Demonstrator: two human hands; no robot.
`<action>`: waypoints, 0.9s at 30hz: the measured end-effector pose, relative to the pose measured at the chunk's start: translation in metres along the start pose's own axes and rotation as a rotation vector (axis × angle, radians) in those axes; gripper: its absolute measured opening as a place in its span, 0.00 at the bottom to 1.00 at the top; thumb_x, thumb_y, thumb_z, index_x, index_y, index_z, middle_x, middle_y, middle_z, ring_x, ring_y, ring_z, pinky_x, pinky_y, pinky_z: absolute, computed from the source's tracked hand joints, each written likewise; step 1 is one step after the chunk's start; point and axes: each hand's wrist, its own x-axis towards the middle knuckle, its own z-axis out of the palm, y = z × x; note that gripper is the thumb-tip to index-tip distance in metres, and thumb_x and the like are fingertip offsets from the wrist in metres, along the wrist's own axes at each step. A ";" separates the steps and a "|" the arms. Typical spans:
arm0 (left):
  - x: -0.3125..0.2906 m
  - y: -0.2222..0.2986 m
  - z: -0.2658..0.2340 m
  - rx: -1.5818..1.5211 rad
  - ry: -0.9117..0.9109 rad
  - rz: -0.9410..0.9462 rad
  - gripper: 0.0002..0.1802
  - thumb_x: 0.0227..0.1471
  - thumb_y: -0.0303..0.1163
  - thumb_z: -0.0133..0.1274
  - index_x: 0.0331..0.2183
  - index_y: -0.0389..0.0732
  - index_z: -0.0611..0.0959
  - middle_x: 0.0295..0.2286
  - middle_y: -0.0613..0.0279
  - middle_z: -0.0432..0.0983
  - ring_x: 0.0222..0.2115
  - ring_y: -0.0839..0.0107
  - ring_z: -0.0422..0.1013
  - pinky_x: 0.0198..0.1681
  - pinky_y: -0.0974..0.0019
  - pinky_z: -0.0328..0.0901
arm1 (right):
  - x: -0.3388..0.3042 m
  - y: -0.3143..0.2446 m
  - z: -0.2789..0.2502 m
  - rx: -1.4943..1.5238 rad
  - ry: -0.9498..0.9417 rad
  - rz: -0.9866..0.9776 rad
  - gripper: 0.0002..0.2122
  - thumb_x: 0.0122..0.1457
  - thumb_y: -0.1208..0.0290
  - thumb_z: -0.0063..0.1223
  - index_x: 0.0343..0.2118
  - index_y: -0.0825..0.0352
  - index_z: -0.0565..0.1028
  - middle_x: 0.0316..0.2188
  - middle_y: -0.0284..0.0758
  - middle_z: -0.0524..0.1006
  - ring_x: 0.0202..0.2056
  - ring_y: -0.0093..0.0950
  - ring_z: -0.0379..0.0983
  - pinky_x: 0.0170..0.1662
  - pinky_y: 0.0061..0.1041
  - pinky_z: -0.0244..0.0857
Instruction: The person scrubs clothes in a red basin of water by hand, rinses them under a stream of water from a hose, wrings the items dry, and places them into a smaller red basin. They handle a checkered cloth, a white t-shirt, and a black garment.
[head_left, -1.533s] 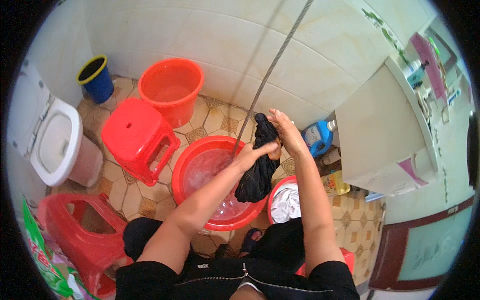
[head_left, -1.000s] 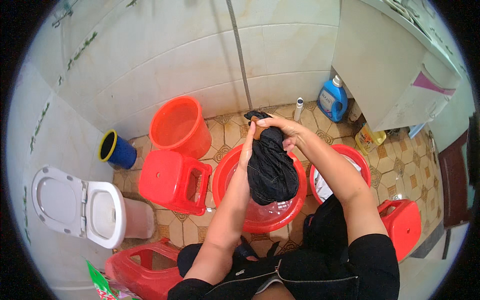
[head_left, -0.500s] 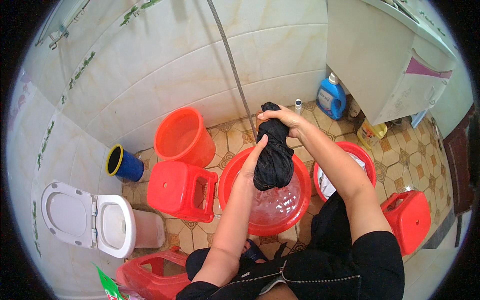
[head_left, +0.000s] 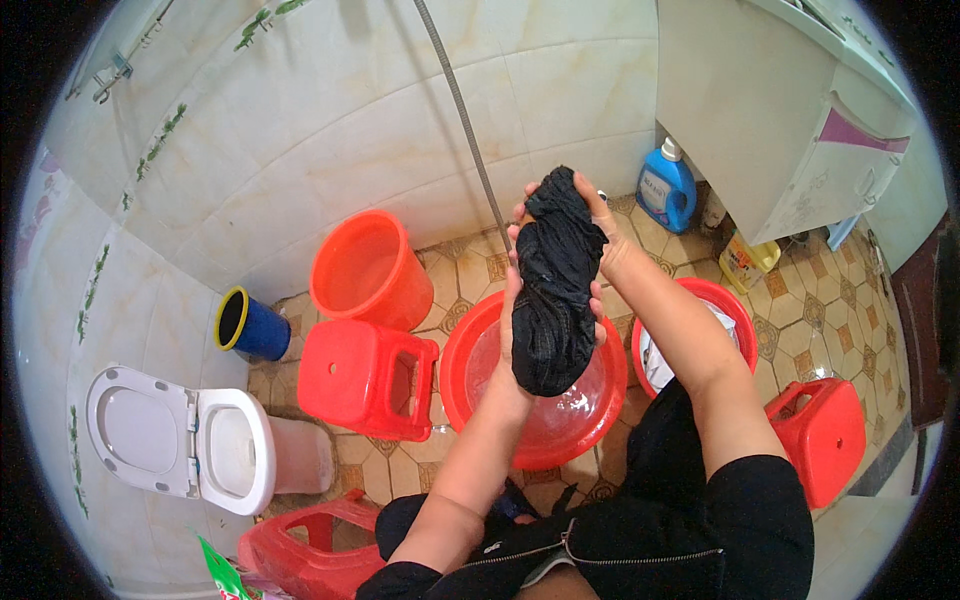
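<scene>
A bunched black garment (head_left: 557,290), looking wet and dark, is held up between my two hands. My left hand (head_left: 509,325) cups its lower end from beneath, with the thumb along the left side and fingertips showing at the right edge. Around the upper end curls my right hand (head_left: 608,225), its fingertips appearing at the left. Under the bundle stands a red basin (head_left: 610,400) of water with some suds. To its right, a smaller red basin (head_left: 745,330) contains white cloth (head_left: 658,368), partly hidden by my right forearm.
Left of the water basin are a red stool (head_left: 345,375), an orange-red bucket (head_left: 365,270), a blue bin (head_left: 262,335) and a toilet (head_left: 235,450). Another red stool (head_left: 822,440) stands at right. A blue detergent bottle (head_left: 668,190) and yellow bottle (head_left: 745,262) sit by the cabinet (head_left: 750,120).
The garment has turned from a gripped, twisted bundle to a looser one lying along my palms. My left hand has moved under its lower end, and both hands have opened around it somewhat.
</scene>
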 end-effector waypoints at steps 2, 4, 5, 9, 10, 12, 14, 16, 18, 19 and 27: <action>-0.006 0.005 -0.003 0.092 -0.029 0.037 0.50 0.45 0.68 0.53 0.57 0.38 0.65 0.46 0.48 0.70 0.45 0.55 0.70 0.46 0.48 0.70 | 0.000 -0.009 0.007 -0.103 0.175 -0.010 0.23 0.56 0.49 0.56 0.45 0.63 0.73 0.41 0.46 0.77 0.47 0.48 0.73 0.51 0.48 0.68; -0.013 0.017 -0.005 0.225 -0.064 0.037 0.55 0.38 0.63 0.63 0.57 0.35 0.63 0.45 0.49 0.71 0.44 0.58 0.71 0.48 0.54 0.72 | 0.003 -0.011 0.015 -0.172 0.226 0.034 0.22 0.55 0.50 0.57 0.43 0.64 0.74 0.38 0.44 0.78 0.45 0.46 0.75 0.50 0.46 0.69; -0.016 0.023 -0.008 0.331 -0.017 0.040 0.54 0.38 0.60 0.64 0.57 0.34 0.64 0.45 0.49 0.71 0.43 0.59 0.72 0.47 0.55 0.72 | 0.004 -0.013 0.019 -0.210 0.253 0.053 0.21 0.55 0.50 0.58 0.42 0.64 0.74 0.37 0.43 0.78 0.44 0.45 0.75 0.50 0.45 0.70; -0.021 0.036 -0.002 0.770 0.229 0.040 0.44 0.38 0.44 0.68 0.53 0.32 0.68 0.42 0.51 0.73 0.39 0.63 0.74 0.46 0.61 0.71 | 0.010 -0.013 0.036 -0.399 0.305 0.160 0.16 0.54 0.57 0.60 0.38 0.65 0.74 0.32 0.41 0.78 0.39 0.38 0.78 0.45 0.40 0.74; -0.020 0.039 -0.002 0.909 0.283 0.048 0.42 0.38 0.42 0.67 0.52 0.33 0.68 0.41 0.52 0.74 0.39 0.62 0.74 0.45 0.60 0.70 | 0.010 -0.011 0.040 -0.435 0.385 0.188 0.15 0.52 0.61 0.61 0.37 0.65 0.73 0.31 0.39 0.78 0.36 0.35 0.79 0.42 0.38 0.75; -0.017 0.037 -0.003 1.107 0.422 0.075 0.36 0.38 0.35 0.66 0.50 0.34 0.70 0.37 0.55 0.76 0.38 0.63 0.74 0.45 0.61 0.69 | 0.009 -0.004 0.040 -0.559 0.428 0.207 0.16 0.50 0.60 0.63 0.34 0.67 0.74 0.30 0.40 0.79 0.32 0.33 0.79 0.38 0.33 0.75; -0.014 0.032 -0.009 1.210 0.464 0.135 0.35 0.39 0.33 0.66 0.49 0.34 0.71 0.37 0.56 0.76 0.38 0.63 0.74 0.44 0.61 0.69 | 0.011 0.001 0.035 -0.693 0.420 0.198 0.15 0.45 0.62 0.66 0.30 0.68 0.76 0.27 0.39 0.79 0.27 0.29 0.77 0.32 0.28 0.72; -0.011 0.029 -0.014 1.202 0.493 0.152 0.32 0.40 0.29 0.67 0.49 0.36 0.73 0.39 0.63 0.74 0.40 0.70 0.72 0.46 0.66 0.67 | 0.016 0.004 0.030 -0.857 0.397 0.142 0.13 0.44 0.64 0.66 0.27 0.67 0.77 0.25 0.37 0.78 0.26 0.28 0.76 0.31 0.27 0.71; -0.008 0.023 -0.016 1.250 0.503 0.237 0.30 0.40 0.29 0.67 0.47 0.36 0.74 0.39 0.63 0.74 0.40 0.70 0.72 0.45 0.66 0.67 | 0.015 0.009 0.032 -0.966 0.441 0.129 0.12 0.42 0.65 0.66 0.23 0.67 0.76 0.22 0.34 0.77 0.25 0.25 0.74 0.29 0.26 0.68; -0.006 0.021 -0.016 1.276 0.507 0.281 0.29 0.41 0.29 0.67 0.47 0.36 0.75 0.39 0.63 0.75 0.39 0.70 0.72 0.45 0.66 0.67 | 0.016 0.012 0.031 -1.020 0.464 0.098 0.12 0.42 0.65 0.66 0.23 0.67 0.76 0.22 0.34 0.77 0.25 0.25 0.74 0.29 0.26 0.68; -0.003 0.024 -0.035 1.416 0.571 0.422 0.27 0.41 0.28 0.65 0.45 0.35 0.74 0.40 0.62 0.74 0.39 0.69 0.72 0.44 0.65 0.67 | 0.020 0.033 0.027 -1.241 0.605 -0.095 0.13 0.42 0.65 0.64 0.23 0.70 0.75 0.21 0.34 0.77 0.24 0.24 0.73 0.30 0.26 0.67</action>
